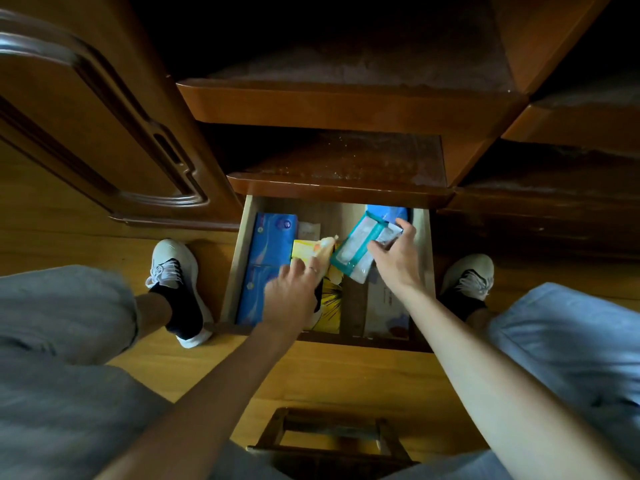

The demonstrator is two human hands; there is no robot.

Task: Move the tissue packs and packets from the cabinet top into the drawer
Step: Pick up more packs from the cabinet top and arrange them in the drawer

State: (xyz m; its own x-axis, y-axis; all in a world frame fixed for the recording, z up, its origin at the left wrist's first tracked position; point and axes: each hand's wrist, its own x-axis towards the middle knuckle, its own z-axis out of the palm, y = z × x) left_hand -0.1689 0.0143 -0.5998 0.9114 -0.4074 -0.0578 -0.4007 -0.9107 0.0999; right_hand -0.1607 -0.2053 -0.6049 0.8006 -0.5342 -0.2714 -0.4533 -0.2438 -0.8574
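While the pale wooden drawer [246, 237] stands open, packets are handled inside it.
A teal-edged clear plastic packet [360, 249] is gripped by the right hand [398, 252]; a yellow-orange packet [323, 245] is pinched by the left hand [292, 296].

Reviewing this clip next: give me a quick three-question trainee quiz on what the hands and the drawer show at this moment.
1. True or false: the drawer is closed.
2. Which hand holds the teal-edged packet? A) left hand B) right hand C) neither
3. Fill in: the long blue tissue packs lie along the drawer's ____ side, seen from the head camera.

Key
1. False: it is pulled open, with packs visible inside.
2. B: its fingers curl round the packet above the drawer, while the left hand is at the yellow pack.
3. Left.
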